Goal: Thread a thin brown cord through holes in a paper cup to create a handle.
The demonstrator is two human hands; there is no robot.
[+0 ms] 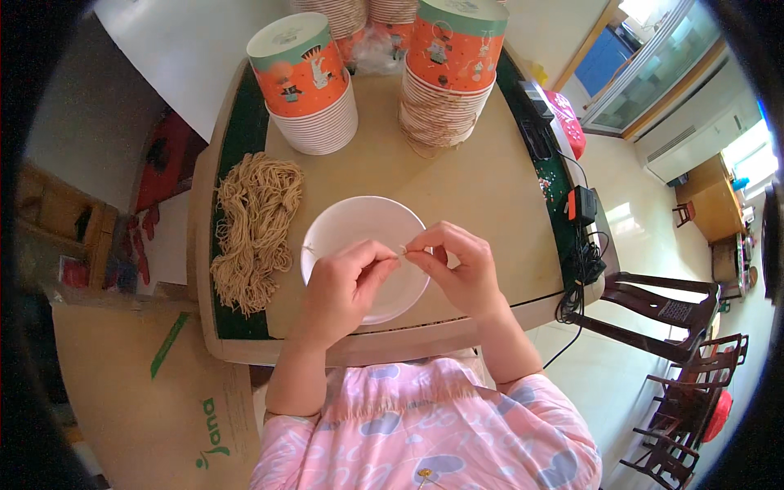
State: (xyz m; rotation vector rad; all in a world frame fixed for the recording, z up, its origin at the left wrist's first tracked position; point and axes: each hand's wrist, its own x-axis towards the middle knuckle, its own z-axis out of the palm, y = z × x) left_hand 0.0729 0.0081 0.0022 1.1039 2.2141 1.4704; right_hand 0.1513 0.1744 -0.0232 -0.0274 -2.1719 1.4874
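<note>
A white round paper tub [359, 215] stands upside down or mouth up, I cannot tell which, near the table's front edge. Over it my left hand [345, 286] and my right hand [459, 265] meet, thumbs and fingertips pinched together. A thin beige string [403, 250] shows between the fingertips; most of it is hidden by my hands. A short bit of similar string shows at the tub's left side. Left of the tub lies a loose bundle of beige strings [257, 224].
Two tall stacks of orange, green and white paper tubs, the left stack [302, 82] and the right stack [449, 73], stand farther back; strings hang around the right one. A clear plastic bag [377, 53] lies between. Black cables [576, 286] run along the right edge, near a dark chair [661, 310].
</note>
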